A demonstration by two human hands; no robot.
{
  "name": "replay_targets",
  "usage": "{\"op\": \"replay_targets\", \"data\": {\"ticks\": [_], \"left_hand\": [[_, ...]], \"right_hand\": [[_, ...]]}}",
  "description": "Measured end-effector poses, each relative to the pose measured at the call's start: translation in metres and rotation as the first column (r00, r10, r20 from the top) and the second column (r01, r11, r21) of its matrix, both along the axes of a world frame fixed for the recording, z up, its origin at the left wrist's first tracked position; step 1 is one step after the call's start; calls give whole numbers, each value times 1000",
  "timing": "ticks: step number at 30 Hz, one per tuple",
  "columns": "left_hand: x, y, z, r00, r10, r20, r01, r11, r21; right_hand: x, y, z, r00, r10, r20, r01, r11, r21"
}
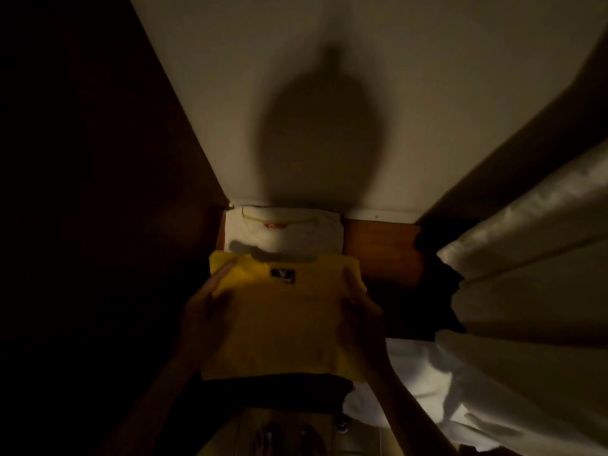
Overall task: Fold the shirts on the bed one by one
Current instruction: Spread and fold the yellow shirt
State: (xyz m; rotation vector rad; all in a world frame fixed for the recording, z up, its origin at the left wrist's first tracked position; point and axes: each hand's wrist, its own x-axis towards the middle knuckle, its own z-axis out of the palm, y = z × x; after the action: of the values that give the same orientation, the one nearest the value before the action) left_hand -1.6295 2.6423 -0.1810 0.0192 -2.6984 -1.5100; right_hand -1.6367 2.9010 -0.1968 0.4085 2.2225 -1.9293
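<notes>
A folded yellow shirt (279, 324) with a black neck label sits in the lower middle of the head view, held between both hands. My left hand (207, 311) grips its left edge, thumb lying on top. My right hand (358, 311) grips its right edge, thumb also on the cloth. Just beyond it lies a folded white shirt (296, 235) with an orange neck label, against the wall. The scene is dim and the fingers under the yellow shirt are hidden.
A brown wooden surface (381, 248) lies right of the white shirt. White bedding and a pillow (526, 245) fill the right side. A dark cloth (276, 390) lies below the yellow shirt. A pale wall (329, 77) rises ahead, dark panel at left.
</notes>
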Motion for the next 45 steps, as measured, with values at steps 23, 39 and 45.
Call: {"op": "replay_targets", "data": {"ticks": [23, 39, 45], "left_hand": [[-61, -24, -127, 702, 316, 638, -545, 815, 196], [-21, 20, -146, 989, 50, 141, 34, 844, -535], [-43, 15, -161, 830, 128, 543, 290, 732, -616]], "right_hand": [[-59, -9, -135, 925, 33, 378, 3, 996, -94], [-21, -62, -133, 918, 376, -130, -169, 665, 728], [-29, -34, -154, 842, 386, 378, -533, 479, 698]]}}
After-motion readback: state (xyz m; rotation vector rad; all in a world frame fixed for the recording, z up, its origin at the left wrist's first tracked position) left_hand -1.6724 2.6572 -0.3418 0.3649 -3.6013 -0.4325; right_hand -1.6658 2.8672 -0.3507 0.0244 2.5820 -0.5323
